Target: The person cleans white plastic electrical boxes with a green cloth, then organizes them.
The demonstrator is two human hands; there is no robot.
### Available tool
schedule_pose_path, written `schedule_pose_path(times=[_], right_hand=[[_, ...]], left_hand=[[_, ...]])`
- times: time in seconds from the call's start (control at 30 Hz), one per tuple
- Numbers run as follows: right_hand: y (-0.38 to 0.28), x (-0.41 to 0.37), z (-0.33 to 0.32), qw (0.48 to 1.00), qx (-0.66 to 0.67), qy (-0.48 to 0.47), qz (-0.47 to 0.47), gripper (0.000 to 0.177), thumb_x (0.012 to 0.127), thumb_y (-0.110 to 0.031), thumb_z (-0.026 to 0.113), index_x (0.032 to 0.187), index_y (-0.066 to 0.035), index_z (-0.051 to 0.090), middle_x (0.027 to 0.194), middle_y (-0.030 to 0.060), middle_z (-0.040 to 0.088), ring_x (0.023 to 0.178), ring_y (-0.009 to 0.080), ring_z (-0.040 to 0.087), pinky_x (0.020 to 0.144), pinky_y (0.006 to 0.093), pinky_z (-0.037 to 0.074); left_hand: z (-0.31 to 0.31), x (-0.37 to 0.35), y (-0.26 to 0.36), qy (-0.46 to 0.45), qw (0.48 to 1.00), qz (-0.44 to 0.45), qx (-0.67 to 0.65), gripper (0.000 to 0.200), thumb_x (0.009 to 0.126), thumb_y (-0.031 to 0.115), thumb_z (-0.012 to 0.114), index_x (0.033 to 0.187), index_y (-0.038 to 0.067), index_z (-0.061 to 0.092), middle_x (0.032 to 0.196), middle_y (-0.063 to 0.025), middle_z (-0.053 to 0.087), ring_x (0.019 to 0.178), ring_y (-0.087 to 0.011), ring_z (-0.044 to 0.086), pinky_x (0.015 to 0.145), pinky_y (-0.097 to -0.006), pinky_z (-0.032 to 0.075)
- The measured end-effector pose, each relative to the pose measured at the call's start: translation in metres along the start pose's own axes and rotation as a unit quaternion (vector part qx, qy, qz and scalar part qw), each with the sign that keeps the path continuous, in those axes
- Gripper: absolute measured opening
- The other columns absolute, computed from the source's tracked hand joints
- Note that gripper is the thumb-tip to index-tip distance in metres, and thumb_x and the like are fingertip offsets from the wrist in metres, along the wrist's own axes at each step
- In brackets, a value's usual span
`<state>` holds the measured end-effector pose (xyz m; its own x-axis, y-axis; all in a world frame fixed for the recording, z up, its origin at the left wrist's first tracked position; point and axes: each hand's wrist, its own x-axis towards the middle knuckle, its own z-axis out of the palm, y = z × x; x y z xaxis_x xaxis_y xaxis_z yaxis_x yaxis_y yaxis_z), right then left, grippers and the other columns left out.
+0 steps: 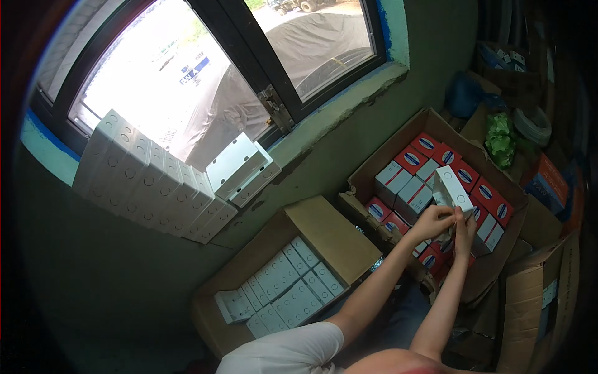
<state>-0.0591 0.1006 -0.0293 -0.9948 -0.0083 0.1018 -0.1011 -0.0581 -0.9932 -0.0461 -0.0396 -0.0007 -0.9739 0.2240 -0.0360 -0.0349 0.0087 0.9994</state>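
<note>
A white electrical mounting box (461, 194), open on one side with round knockouts on its wall, is tilted up over the carton of packs. My right hand (463, 232) is closed on its lower end, thumb and fingers along the wall. My left hand (435, 223) is beside it, fingers pinched together close to the box's open side; I cannot tell what is in the pinch. Below both hands, red-and-white small boxes (490, 194) with blue oval labels fill a large cardboard carton (359, 176).
Another carton (330, 235) holds rows of white mounting boxes (274, 279). Stacked mounting boxes (146, 181) line the windowsill (349, 93), near two more boxes (240, 165). At right are a green plastic bag (500, 140), a blue bag (464, 93) and an open carton (523, 311).
</note>
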Motion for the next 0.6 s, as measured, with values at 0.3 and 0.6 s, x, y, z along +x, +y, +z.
schedule_pose_path(times=[0.3,0.6], right_hand=[[0.002,0.002,0.001,0.999,0.025,0.022,0.034,0.058,0.085,-0.045,0.066,0.117,0.003,0.056,0.108,0.0105,0.06,0.1,0.0188,0.056,0.087,0.0316,0.042],[-0.014,0.002,0.008,0.999,0.01,-0.036,0.022,0.055,0.084,-0.043,0.067,0.114,0.003,0.058,0.106,0.0095,0.06,0.096,0.0171,0.055,0.083,0.0307,0.042]], left_hand=[[-0.003,0.006,-0.027,-0.018,0.992,0.12,0.03,0.027,0.087,0.017,0.063,0.105,-0.002,0.065,0.093,-0.0101,0.068,0.084,-0.0161,0.063,0.074,-0.0309,0.05],[0.011,-0.003,-0.008,0.213,0.913,0.151,0.313,0.017,0.079,0.015,0.065,0.093,0.004,0.065,0.091,-0.0099,0.064,0.085,-0.0314,0.064,0.069,-0.0426,0.051]])
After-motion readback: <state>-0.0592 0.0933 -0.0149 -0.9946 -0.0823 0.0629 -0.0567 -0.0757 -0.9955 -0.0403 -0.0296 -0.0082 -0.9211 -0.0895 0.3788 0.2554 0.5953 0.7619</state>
